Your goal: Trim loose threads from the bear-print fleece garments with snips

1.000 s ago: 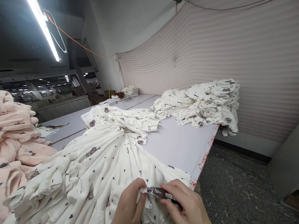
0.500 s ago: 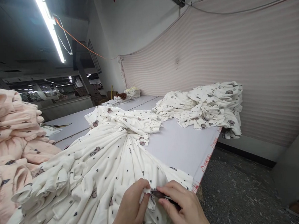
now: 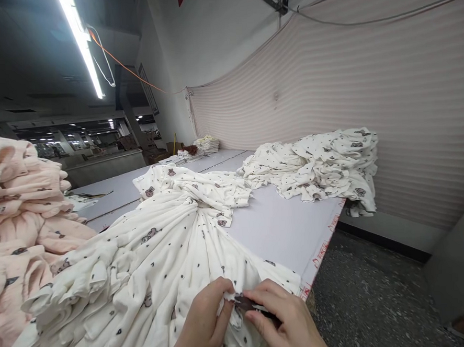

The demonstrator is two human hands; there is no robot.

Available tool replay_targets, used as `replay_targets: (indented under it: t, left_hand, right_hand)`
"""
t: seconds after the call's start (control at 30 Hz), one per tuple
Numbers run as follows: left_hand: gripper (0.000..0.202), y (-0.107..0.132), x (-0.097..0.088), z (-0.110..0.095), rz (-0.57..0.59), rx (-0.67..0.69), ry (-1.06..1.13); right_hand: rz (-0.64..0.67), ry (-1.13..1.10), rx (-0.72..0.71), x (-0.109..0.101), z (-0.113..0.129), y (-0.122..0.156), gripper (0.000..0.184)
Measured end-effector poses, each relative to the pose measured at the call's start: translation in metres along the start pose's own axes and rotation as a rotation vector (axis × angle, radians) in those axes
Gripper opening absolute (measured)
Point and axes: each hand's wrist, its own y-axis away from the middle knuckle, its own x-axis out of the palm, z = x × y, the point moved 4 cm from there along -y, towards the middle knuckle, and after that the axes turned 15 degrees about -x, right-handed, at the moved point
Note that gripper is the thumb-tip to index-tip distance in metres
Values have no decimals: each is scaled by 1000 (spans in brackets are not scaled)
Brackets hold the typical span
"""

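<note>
One small edge of the white printed cloth [image 3: 181, 250] is pinched between the thumb and forefinger of the left hand [image 3: 206, 315], while the right hand [image 3: 290, 316] grips dark snips [image 3: 246, 303] whose working end meets that edge. The step in hand looks like trimming at this spot, perhaps a loose thread or a scrap (the bit itself is too small to make out). The next move seems to call for a steady left pinch and a short, careful cut, with the tip kept clear of the left fingertips and of the folds just beneath. Both grips are narrow: the left closed on the cloth, the right wrapped about the snips; whether the blades stand apart, I cannot tell. The cloth lies under and beyond the grip, spreading leftward in long folds that gather to a bunched point ahead of the hands, on the table [image 3: 276, 218]. Farther ahead and to the right of the grip sits a heap of similar fabric [image 3: 318, 163]; well to the left of it rises a pink pile [image 3: 17, 207].
</note>
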Motion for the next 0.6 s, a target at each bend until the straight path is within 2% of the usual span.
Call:
replay_targets:
  t: [0.2,0.33,0.4,0.5,0.6]
  left_hand:
    - [16,-1,-4,-4,-32,10,18]
    - [13,-1,-6,-4,-64,41,44]
    - [13,-1,-10,-4,-76,9,68]
    - [18,-7,-15,-4,53,-142,151]
    - [28,-14,-18,-5,219,-314,268]
  right_hand:
    - [-56,-74,59,1,-7,6,24]
    - [-139,-70,86,10,-8,9,21]
    - [-180,-54,110,16,-11,7,18]
    - [-248,-43,152,22,-19,1,8]
    - [-378,-148,228,24,-29,-5,14]
